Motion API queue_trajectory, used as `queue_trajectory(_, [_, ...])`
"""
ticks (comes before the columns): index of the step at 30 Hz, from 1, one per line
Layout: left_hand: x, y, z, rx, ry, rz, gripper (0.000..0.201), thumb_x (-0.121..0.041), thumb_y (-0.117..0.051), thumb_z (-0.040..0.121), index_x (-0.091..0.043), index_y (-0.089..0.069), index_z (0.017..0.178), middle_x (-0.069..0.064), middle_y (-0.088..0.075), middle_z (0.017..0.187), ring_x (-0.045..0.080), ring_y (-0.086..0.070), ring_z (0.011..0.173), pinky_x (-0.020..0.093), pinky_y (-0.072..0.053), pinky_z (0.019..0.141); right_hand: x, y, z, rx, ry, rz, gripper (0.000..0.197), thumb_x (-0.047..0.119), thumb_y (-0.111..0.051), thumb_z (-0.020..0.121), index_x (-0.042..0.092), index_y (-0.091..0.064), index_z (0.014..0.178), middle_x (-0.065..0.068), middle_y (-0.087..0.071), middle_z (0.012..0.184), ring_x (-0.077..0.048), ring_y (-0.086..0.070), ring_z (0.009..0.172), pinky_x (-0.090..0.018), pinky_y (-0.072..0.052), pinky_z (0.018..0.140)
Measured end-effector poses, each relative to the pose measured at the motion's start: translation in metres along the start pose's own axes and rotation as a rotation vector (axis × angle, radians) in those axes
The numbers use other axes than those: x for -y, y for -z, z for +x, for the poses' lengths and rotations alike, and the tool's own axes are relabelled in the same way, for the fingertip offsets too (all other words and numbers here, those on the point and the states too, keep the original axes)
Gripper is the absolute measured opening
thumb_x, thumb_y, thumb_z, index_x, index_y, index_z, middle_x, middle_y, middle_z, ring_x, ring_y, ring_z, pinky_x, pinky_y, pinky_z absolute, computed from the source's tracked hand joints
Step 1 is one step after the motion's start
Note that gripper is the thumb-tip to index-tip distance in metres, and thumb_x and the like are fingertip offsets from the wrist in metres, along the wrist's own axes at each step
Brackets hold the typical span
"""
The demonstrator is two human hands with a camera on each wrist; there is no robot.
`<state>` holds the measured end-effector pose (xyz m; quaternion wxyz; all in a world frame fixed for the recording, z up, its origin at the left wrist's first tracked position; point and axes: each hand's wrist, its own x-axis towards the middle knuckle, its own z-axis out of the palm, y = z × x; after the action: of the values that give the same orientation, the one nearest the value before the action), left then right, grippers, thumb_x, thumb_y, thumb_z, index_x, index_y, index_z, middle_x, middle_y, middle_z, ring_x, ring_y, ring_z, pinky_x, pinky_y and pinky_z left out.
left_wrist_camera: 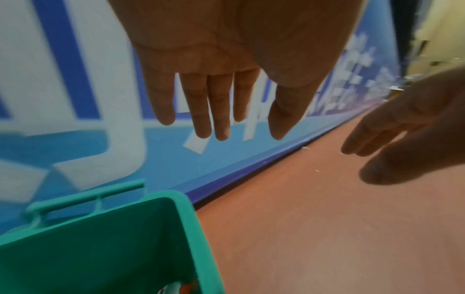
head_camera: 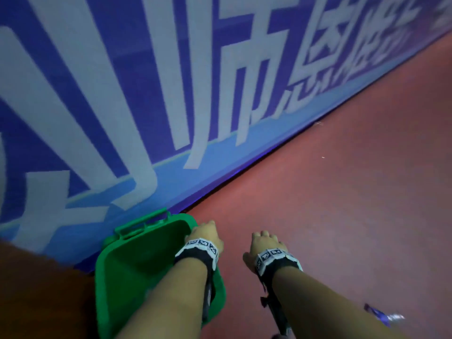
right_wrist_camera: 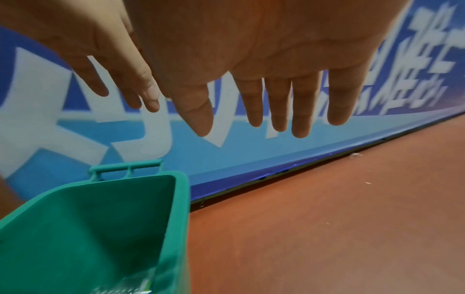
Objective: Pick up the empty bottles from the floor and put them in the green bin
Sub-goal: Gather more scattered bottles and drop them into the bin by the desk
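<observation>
At lower left of the head view, the bin [head_camera: 137, 260] stands open against the blue wall [head_camera: 122, 94] on the red floor [head_camera: 342, 192]. Left hand [head_camera: 205, 234] hangs over the bin's right rim; right hand [head_camera: 265, 245] sits just beside it, over bare floor. Fingers point away here, so grip cannot be read from this view. A crumpled bottle [head_camera: 384, 315], blurred, lies on the floor at lower right, well apart from the bin. Left wrist view: left hand [left_wrist_camera: 226, 79] fills the upper centre, fingers straight and spread, holding nothing; right hand [left_wrist_camera: 412, 127] enters from the right edge, fingers loosely extended, also empty. Bin rim [left_wrist_camera: 191, 218] at lower left; something white and orange shows at the bin bottom, too blurred to name. Right wrist view: right hand [right_wrist_camera: 276, 69] across the top, flat and empty, with left hand [right_wrist_camera: 105, 65] at upper left. Bin [right_wrist_camera: 100, 218] at lower left, with a clear crumpled item at its bottom, likely a bottle already dropped in. Risks, as judgement: the bottle at lower right sits near the frame edge and could be missed; a crushed, light bottle may skid away from a hasty grasp; a toss from a distance could strike the rim and bounce out.
</observation>
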<state>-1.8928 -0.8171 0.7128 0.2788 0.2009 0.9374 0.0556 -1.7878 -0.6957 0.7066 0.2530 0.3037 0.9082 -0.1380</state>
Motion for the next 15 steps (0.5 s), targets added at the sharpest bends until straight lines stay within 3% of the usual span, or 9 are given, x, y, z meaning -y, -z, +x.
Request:
queue_trajectory(8, [-0.166, -0.070, -0.034, 0.097, -0.271, 0.158, 0.049, -0.026, -0.058, 0.089, -0.014, -0.047, 0.135, 0.009, -0.057, 0.129, 0.030, -0.053, 0.121, 0.043, -0.046, 0.100, -0.172, -0.015, -0.051, -0.031, -0.240, 0.166, 0.049, 0.038, -0.052, 0.089, 0.017, -0.044, 0.133, -0.006, -0.045, 0.134, -0.028, -0.042, 0.125, -0.043, -0.041, 0.099])
queue_trajectory(12, [-0.239, -0.136, -0.053, 0.160, -0.288, 0.145, 0.054, -0.030, -0.060, 0.088, -0.017, -0.044, 0.138, 0.006, -0.055, 0.132, 0.027, -0.052, 0.124, 0.040, -0.045, 0.103, -0.273, -0.046, -0.073, 0.002, -0.310, 0.224, 0.048, 0.036, -0.053, 0.090, 0.018, -0.045, 0.133, -0.005, -0.046, 0.135, -0.027, -0.042, 0.126, -0.043, -0.041, 0.099])
queue_trajectory(15, [-0.293, -0.183, -0.065, 0.189, -0.257, 0.118, 0.065, -0.034, -0.061, 0.089, -0.017, -0.034, 0.145, 0.007, -0.046, 0.142, 0.028, -0.046, 0.130, 0.040, -0.041, 0.107, -0.347, -0.066, -0.083, 0.040, -0.347, 0.238, 0.057, 0.045, -0.056, 0.089, 0.018, -0.041, 0.136, -0.004, -0.044, 0.138, -0.027, -0.040, 0.129, -0.043, -0.040, 0.102])
